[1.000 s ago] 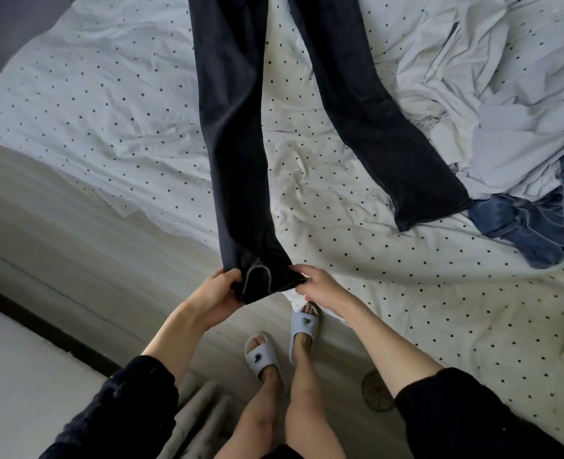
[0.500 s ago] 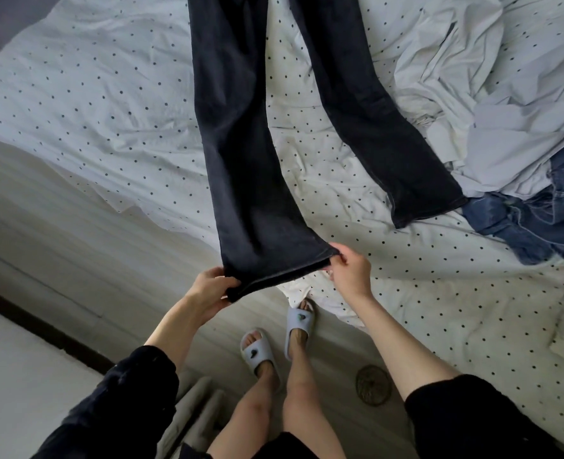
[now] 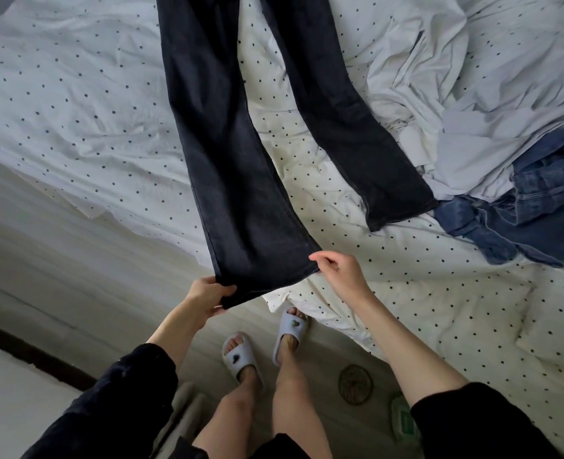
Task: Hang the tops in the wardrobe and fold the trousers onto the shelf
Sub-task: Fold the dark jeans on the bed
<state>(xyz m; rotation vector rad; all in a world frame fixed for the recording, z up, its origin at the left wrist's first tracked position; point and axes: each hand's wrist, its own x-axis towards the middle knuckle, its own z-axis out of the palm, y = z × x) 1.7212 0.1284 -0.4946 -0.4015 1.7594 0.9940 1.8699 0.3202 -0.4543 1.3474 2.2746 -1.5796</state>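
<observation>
Head view looks down on the bed (image 3: 75, 104), which fills most of the picture; its white sheet has small dark dots and many wrinkles. Under the edge of the sheet I see the pale floor (image 3: 42, 253), and at the lower left a dark strip (image 3: 32, 356) runs across it beside a lighter area.

The dark trousers (image 3: 227, 180) lie spread on the sheet, the two legs apart, the waist out of the picture at the top. The nearer leg reaches over the bed edge toward me. To the right lies a heap of pale blue clothes (image 3: 492, 104), and just below it a bunch of blue denim (image 3: 535, 210), near the hem of the other trouser leg.

My left hand (image 3: 208, 296) grips one corner of the near hem, thumb on top of the cloth. My right hand (image 3: 340, 276) pinches the other corner between thumb and fingers.

Below, my feet stand in pale slippers (image 3: 241, 356) on the floor. A small round object (image 3: 355, 384) lies beside them.
</observation>
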